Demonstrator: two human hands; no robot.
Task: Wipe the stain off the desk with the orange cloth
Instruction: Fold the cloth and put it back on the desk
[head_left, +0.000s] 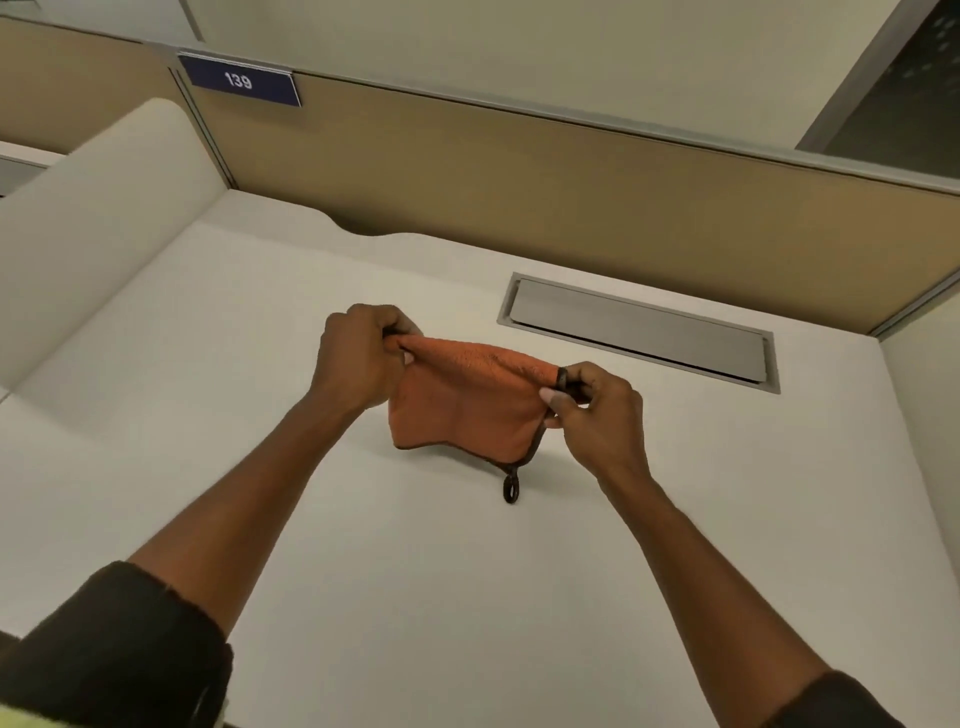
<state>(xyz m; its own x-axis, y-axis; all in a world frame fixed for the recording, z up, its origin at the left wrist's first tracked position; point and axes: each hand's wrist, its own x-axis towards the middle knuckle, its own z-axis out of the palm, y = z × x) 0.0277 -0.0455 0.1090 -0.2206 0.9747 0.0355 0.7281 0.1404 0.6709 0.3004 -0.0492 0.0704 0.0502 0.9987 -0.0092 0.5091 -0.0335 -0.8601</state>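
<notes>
An orange cloth (467, 400) with a dark trim and a small hanging loop at its lower corner is stretched between both hands above the white desk (363, 545). My left hand (358, 353) pinches the cloth's upper left corner. My right hand (592, 410) pinches its upper right corner. The cloth hangs folded from the top edge, and its lower edge rests on or just above the desk. No stain shows on the visible desk surface; the part under the cloth is hidden.
A grey cable hatch (639, 332) is set into the desk behind the cloth on the right. Tan partition panels (519, 176) wall the desk at the back, with a blue sign reading 139 (239, 80). A white side panel (98, 218) stands on the left.
</notes>
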